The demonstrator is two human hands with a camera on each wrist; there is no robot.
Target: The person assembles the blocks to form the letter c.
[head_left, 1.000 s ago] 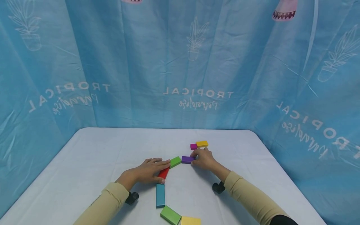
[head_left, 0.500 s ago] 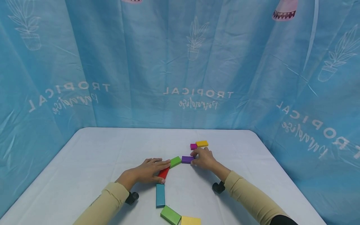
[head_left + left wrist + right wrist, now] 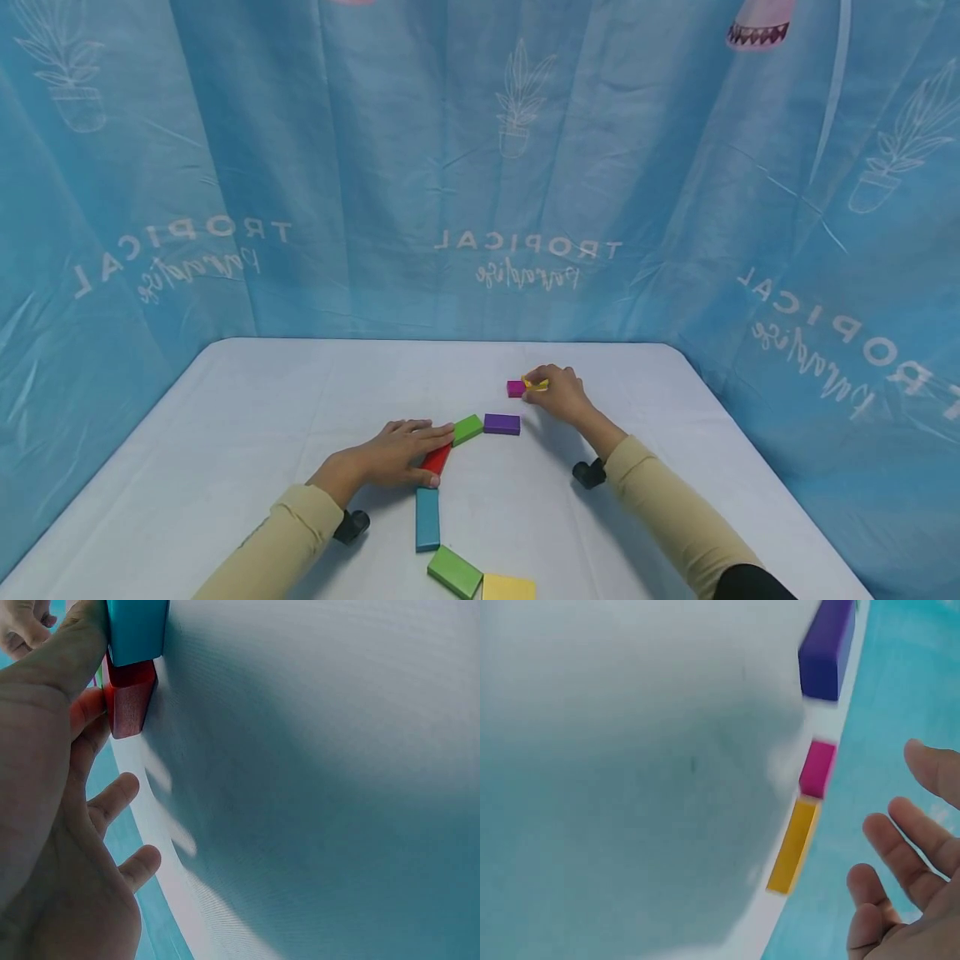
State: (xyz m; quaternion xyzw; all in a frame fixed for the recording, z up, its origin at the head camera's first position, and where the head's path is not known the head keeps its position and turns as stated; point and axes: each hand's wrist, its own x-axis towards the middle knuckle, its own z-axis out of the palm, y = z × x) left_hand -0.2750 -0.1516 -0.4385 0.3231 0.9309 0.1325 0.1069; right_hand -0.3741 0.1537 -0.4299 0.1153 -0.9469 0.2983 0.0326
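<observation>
My left hand lies over the red block in the head view, with thumb near one end and straight fingers toward the other. The left wrist view has the red block end to end with a teal block, thumb and index finger alongside. Reaching farther out, my right hand overlaps a yellow block beside a small magenta block. In the right wrist view, its loosely spread fingers stand apart from the yellow block. A purple block lies untouched.
Joined to the row on the white table are a green block, the teal block, a nearer green block and a pale yellow block. A blue printed curtain stands behind the table.
My right hand has let go of the purple block and moved away from me to the yellow block. The left hand has stayed on the red block.
</observation>
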